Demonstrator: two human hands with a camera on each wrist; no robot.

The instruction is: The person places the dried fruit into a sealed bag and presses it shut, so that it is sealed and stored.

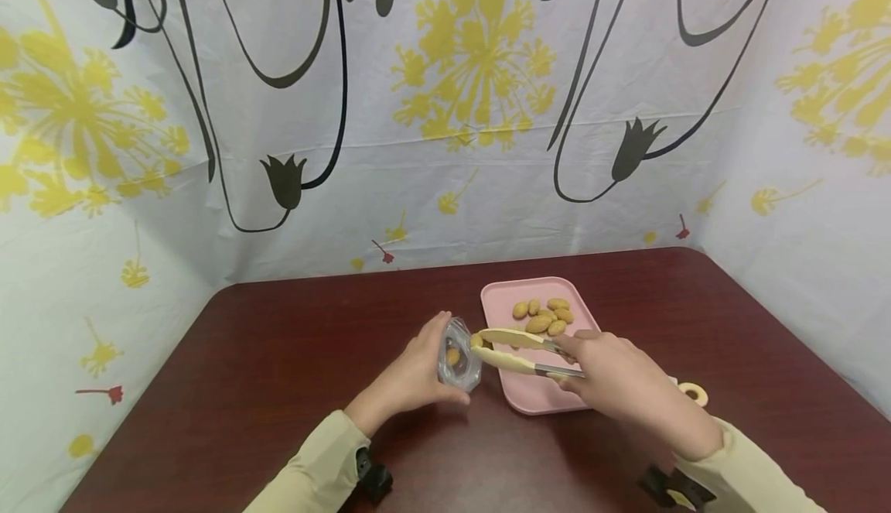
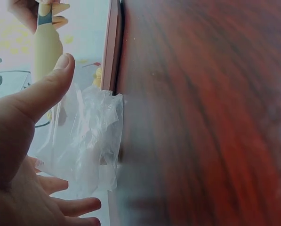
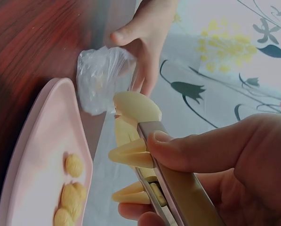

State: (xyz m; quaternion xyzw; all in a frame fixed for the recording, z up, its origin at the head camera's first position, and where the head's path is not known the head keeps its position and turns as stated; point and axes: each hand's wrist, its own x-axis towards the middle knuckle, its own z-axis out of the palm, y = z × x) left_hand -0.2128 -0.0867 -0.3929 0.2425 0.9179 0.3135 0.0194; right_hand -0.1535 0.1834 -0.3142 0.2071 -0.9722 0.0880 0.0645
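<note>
My left hand [image 1: 416, 364] holds a clear plastic bag [image 1: 465, 377] upright between its thumb and fingers, the bag's mouth spread wide. Inside the bag lies one tan nut [image 1: 452, 356]. My right hand [image 1: 619, 374] grips cream-tipped tongs [image 1: 511, 361] with metal arms. Their tips meet around another tan nut [image 1: 476, 340] at the bag's mouth. In the right wrist view, thumb and fingers squeeze the tongs [image 3: 178, 179] from both sides, and the bag [image 3: 95, 84] stands beyond their tips.
A pink tray [image 1: 539, 398] lies under the tongs and right hand, with several tan oval nuts [image 1: 538, 324] toward its far end. Everything rests on a dark red wooden table [image 1: 313, 343]. Patterned white cloth [image 1: 418, 188] hangs behind the table and at both sides.
</note>
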